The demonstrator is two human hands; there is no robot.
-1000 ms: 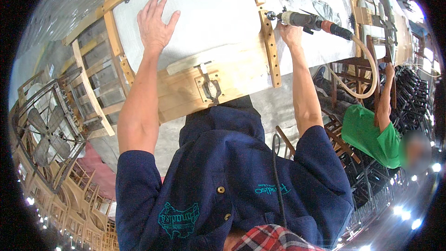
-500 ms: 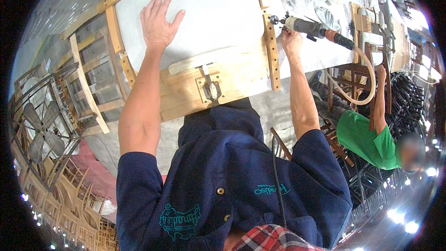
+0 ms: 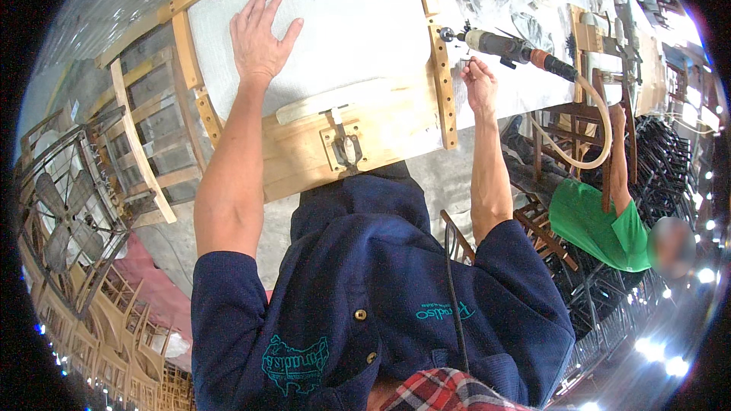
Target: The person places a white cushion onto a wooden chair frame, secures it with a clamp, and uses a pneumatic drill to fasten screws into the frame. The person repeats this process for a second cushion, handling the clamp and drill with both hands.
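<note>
Right now, your left hand [image 3: 263,42] lies palm down on the white sheet [image 3: 350,23], fingers a little apart and thumb well out, gripping nothing; the flat posture looks suited to steadying, though how hard you press cannot be told. The sheet reaches out under and around that hand, bordered by wooden rails [image 3: 185,53] that probably hold its shape.

Your right hand [image 3: 479,85] is narrow, fingertips drawn together just right of the drilled strip [image 3: 443,91]. Something small and dark shows at the tips, too tiny to say whether you are pinching it. Just beyond those fingertips is the power tool [image 3: 499,44], apparently apart from them, its nose toward the strip. It looks placed for easy reach, and its hose [image 3: 607,118] loops off to the right of that hand, leaving the sheet free.

Between your forearms, nearer your body, a toggle clamp [image 3: 346,151] sits on the plywood board [image 3: 403,118]. Its arm points toward the pale bar [image 3: 335,101] ahead, presumably so that it can bear on it.

Left of your left hand stands a slatted frame [image 3: 141,141]; well right of your right forearm is a co-worker in a green shirt [image 3: 598,224].
</note>
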